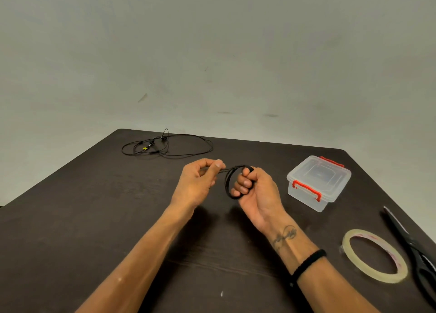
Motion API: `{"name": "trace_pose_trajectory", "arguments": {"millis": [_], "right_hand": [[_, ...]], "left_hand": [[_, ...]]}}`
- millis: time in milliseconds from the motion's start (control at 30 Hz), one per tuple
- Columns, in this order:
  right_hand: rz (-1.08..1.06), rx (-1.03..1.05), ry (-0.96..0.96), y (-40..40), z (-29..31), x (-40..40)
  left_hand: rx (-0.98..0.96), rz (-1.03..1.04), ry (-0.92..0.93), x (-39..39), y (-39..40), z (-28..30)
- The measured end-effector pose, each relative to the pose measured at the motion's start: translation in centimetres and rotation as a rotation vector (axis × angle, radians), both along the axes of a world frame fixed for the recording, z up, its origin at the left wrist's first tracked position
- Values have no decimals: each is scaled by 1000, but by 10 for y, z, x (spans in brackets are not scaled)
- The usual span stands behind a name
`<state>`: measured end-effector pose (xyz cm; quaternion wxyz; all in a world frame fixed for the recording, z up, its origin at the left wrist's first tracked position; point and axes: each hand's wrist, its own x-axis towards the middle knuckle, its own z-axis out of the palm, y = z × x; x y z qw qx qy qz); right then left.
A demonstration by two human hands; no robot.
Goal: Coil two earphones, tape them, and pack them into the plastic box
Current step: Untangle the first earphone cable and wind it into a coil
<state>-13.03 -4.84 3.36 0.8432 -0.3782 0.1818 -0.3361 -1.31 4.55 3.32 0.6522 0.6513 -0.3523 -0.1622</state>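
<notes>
Nearest me, at the right, lie a tape roll (pixel 375 256) and black scissors (pixel 415 249) on the dark table (pixel 94 218). Farther out, my right hand (pixel 256 190) curls round a black coiled earphone (pixel 232 183); my left hand (pixel 200 180) pinches its free end taut. The cable looks light, limp and springy, so I judge it best held across the loops. A second earphone (pixel 165 145) lies loose far left; the shut plastic box (pixel 317 183) sits right.
</notes>
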Motion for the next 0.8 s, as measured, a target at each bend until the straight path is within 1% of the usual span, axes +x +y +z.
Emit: {"name": "trace_pose_trajectory", "arguments": {"millis": [100,133,200,367,467,600,633,700,767,800], "right_hand": [[65,105,-66,2,2,-2],[92,146,-100,2,4,-2],[144,222,-161,1,8,-4],[207,302,-208,4,12,-7],[211,358,-253,3,14,-8],[207,379,-280,-1,15,-10],[197,373,-278,-2,15,-10],[179,357,-270,-2,15,-10],[162,321,-250,-3,14,-10],[151,292,-234,-2,13,-10]], "left_hand": [[50,20,-258,5,0,-6],[72,22,-312,5,0,-8],[93,18,-365,2,0,-11],[-11,-28,-326,-4,0,-15],[-32,-91,-268,-8,-1,-18],[-30,-164,-341,-10,-5,-22],[-37,-154,-355,-11,-6,-22],[-41,-71,-368,-12,-6,-24],[-20,-21,-326,-10,-8,-24],[-9,-35,-284,-10,-8,-23]]}}
